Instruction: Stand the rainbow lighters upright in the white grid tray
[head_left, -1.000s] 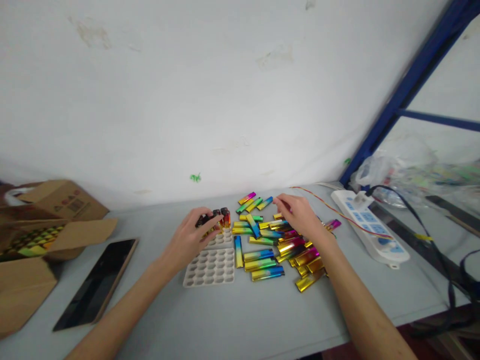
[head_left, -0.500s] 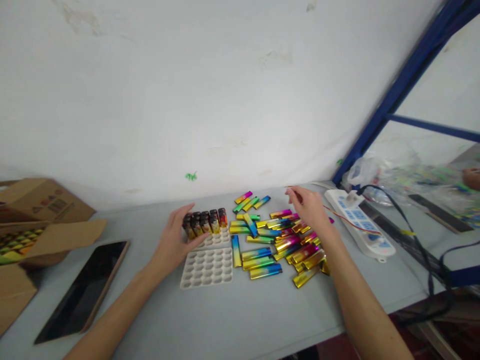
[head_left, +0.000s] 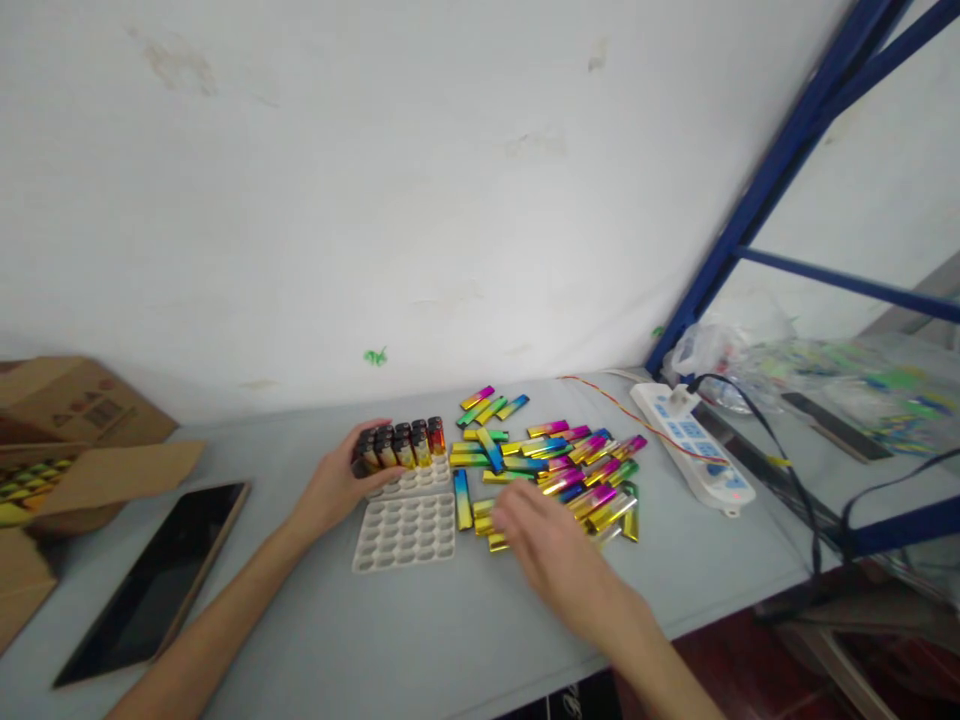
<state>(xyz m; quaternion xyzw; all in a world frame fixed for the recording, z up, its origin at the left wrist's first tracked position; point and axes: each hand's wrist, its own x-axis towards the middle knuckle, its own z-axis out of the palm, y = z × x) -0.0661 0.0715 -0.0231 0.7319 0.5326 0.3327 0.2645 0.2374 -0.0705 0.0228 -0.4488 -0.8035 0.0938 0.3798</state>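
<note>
Scuffed white wall rises behind our grey worktop, with a dark-screened device and an open cardboard box on the left and a power strip on the right. Around the middle, black-topped lighters stand upright in close rows on the far section of a white pocketed tray; to their right lies a loose spread of shiny coloured sticks, many overlapping.

We judge the upright rows the likeliest trouble: they stand so close together that a nudge from our left hand could tip one into its neighbours. Sticks lying across each other could slide if we pull at one underneath, and a careless sweep might push those at the right against the power strip.

Our left hand is partly closed, grasping the upright group at its left end, thumb along the near side and the other fingers curving round the far side. Our right hand is over the near edge of the spread, fingers bent inward and blurred; we cannot tell whether they pinch anything.
</note>
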